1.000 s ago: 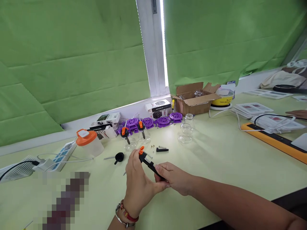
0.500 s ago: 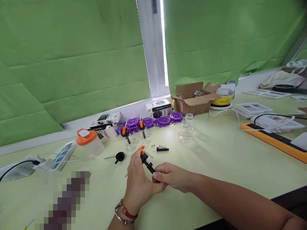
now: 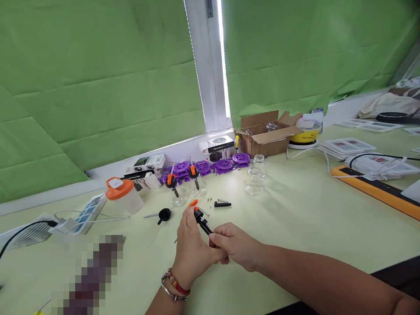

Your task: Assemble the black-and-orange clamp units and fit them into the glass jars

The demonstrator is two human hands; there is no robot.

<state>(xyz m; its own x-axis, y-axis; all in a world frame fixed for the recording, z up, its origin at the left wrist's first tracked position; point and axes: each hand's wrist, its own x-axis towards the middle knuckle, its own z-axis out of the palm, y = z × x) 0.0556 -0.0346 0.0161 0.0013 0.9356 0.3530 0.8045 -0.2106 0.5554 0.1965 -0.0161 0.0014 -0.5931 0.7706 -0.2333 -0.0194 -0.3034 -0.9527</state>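
Note:
My left hand [image 3: 193, 245] is closed around the upper end of a black plastic mechanism with an orange tip [image 3: 204, 226], which is held at a slant. My right hand [image 3: 236, 243] pinches its lower end, so that end is hidden by fingers. Just beyond my left fingertips is a small orange piece [image 3: 193, 203]. Nearby on the table are a black plastic part [image 3: 223, 204] with a spring [image 3: 224, 201] beside it and a screw [image 3: 204, 211]. To the left lies a round black piece with a metal rod [image 3: 164, 215].
Behind my hands stand two glass jars with black-and-orange tops [image 3: 179, 199], purple wheel-like parts [image 3: 225, 165] and clear glass jars [image 3: 253, 186]. An open cardboard box [image 3: 272, 142] is at the back. An orange-lidded container [image 3: 126, 199] and power strip [image 3: 88, 213] stand left.
Both hands have shifted slightly with the black mechanism. A gap now shows between the small orange piece and my left fingertips.

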